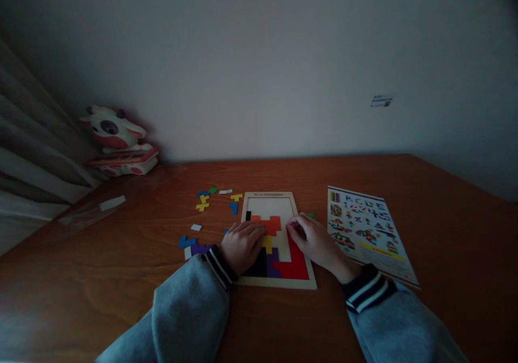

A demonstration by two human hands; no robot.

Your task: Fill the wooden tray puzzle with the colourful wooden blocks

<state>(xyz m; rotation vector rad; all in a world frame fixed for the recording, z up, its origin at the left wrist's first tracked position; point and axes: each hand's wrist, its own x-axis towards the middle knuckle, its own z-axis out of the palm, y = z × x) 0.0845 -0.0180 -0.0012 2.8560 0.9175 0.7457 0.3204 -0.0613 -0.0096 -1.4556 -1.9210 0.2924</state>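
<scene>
A wooden puzzle tray (276,283) lies on the table, partly filled with red, orange, yellow, purple and black pieces. Over its left side rests my left hand (244,244), fingers together near the orange piece (273,225); whatever is under them is hidden. My right hand (313,240) is at the tray's right edge, thumb and index finger pinched by the top of the red piece (297,263). What that pinch holds, if anything, is too small to make out. Part of a green piece (311,216) shows behind my right hand.
Loose yellow (203,206), blue (233,208), white and purple pieces lie left of the tray. A printed pattern sheet (364,223) is on the right. A cow-shaped toy (117,142) stands at the back left by a curtain (32,158); a wall is behind the table.
</scene>
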